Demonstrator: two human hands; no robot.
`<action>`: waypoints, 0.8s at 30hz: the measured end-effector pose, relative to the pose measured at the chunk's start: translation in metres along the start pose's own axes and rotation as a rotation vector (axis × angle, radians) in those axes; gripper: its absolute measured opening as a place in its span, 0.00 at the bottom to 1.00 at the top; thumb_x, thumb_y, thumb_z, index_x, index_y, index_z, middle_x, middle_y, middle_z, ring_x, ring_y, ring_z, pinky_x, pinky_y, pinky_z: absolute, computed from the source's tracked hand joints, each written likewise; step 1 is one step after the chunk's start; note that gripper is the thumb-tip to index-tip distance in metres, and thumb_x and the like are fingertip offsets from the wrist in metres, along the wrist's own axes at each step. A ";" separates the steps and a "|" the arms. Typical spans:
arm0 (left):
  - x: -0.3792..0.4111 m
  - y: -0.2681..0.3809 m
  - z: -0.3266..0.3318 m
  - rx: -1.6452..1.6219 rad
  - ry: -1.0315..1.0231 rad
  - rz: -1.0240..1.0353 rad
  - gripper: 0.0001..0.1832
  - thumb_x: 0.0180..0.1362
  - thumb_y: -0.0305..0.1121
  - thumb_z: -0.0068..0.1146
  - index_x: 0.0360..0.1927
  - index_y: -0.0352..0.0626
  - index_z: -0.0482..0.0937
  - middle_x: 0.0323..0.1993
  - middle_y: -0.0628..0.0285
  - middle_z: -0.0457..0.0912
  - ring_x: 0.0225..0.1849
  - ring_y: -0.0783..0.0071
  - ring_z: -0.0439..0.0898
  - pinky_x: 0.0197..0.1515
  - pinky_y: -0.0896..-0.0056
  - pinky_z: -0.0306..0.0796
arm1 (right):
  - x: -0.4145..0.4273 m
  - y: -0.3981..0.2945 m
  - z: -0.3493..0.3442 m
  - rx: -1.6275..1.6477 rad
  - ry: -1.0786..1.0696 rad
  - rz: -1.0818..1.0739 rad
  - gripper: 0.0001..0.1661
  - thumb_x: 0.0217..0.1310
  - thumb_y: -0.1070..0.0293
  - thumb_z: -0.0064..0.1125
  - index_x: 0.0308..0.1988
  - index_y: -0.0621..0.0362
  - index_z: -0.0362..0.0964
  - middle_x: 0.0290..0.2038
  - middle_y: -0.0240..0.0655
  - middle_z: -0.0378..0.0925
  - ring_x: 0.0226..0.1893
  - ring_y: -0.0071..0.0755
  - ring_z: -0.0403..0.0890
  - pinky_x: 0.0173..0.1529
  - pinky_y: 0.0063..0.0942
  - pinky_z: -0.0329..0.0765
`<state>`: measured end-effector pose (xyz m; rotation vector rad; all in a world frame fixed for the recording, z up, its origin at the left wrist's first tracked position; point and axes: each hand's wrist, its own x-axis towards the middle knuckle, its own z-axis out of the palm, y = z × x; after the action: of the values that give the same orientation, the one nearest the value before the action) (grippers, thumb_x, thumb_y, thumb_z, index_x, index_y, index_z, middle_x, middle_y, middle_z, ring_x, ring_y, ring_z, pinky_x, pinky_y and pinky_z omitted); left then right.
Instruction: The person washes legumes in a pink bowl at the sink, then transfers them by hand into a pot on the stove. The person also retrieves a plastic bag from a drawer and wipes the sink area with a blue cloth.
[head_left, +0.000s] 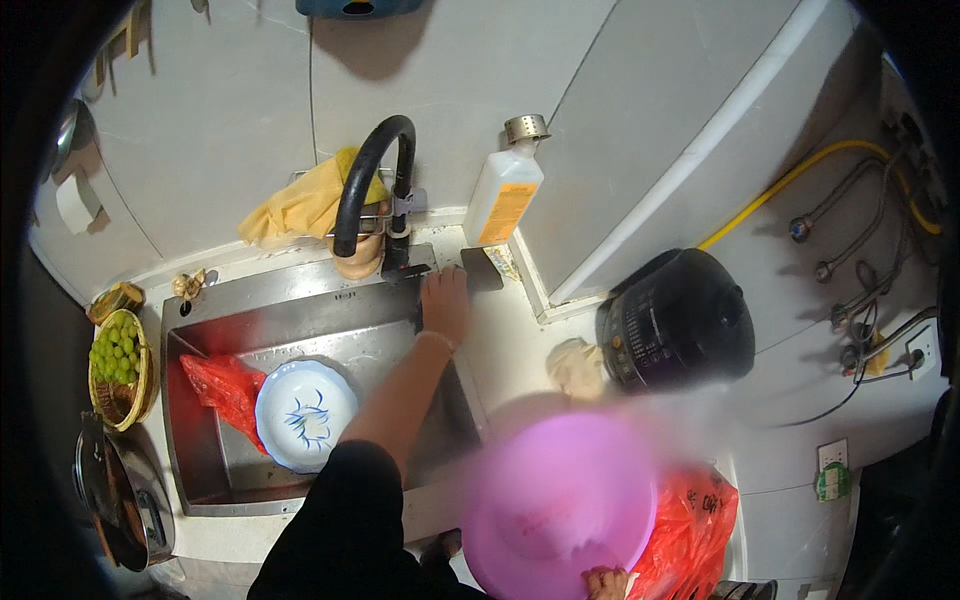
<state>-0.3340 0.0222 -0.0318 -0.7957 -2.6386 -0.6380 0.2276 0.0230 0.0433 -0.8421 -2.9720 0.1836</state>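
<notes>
My left hand (444, 300) reaches over the right edge of the steel sink (247, 311), fingers at the rim beside the black faucet (375, 161); a dark thing shows partly under it, and its grip is hidden. With its fingers over the near rim, my right hand (606, 583) holds a pink plastic basin (566, 487), whose upper edge is blurred. In the sink a white bowl with blue marks (306, 416) lies against a red plastic bag (229, 394).
Left of the sink stand a basket of green grapes (118, 349) and a steel pot (146, 502). A white bottle (504, 195) stands by the wall corner. To the right are a black electric cooker (679, 322) and another red plastic bag (694, 525). A yellow cloth (296, 202) hangs behind the faucet.
</notes>
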 end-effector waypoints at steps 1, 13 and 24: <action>0.008 0.002 0.003 0.008 -0.047 -0.036 0.27 0.41 0.35 0.57 0.48 0.43 0.65 0.48 0.58 0.66 0.49 0.59 0.64 0.47 0.59 0.62 | 0.001 -0.001 -0.001 0.026 0.004 0.002 0.35 0.61 0.49 0.15 0.38 0.59 0.70 0.38 0.42 0.69 0.40 0.50 0.68 0.56 0.46 0.56; 0.018 0.030 0.027 0.074 -0.177 0.016 0.20 0.42 0.32 0.56 0.43 0.51 0.74 0.39 0.62 0.70 0.45 0.61 0.67 0.44 0.60 0.63 | -0.005 0.005 0.006 -0.012 -0.005 -0.012 0.32 0.63 0.52 0.18 0.38 0.58 0.71 0.38 0.42 0.70 0.41 0.48 0.69 0.55 0.46 0.58; 0.061 -0.027 0.039 -0.124 -0.044 -0.181 0.39 0.43 0.44 0.55 0.60 0.46 0.56 0.59 0.56 0.59 0.62 0.47 0.48 0.61 0.48 0.39 | 0.001 0.003 -0.001 -0.042 -0.049 -0.028 0.21 0.37 0.79 0.44 0.38 0.58 0.70 0.37 0.42 0.70 0.40 0.48 0.70 0.53 0.47 0.61</action>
<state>-0.4046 0.0478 -0.0488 -0.6140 -2.7549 -0.8484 0.2289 0.0263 0.0443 -0.8119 -3.0420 0.1427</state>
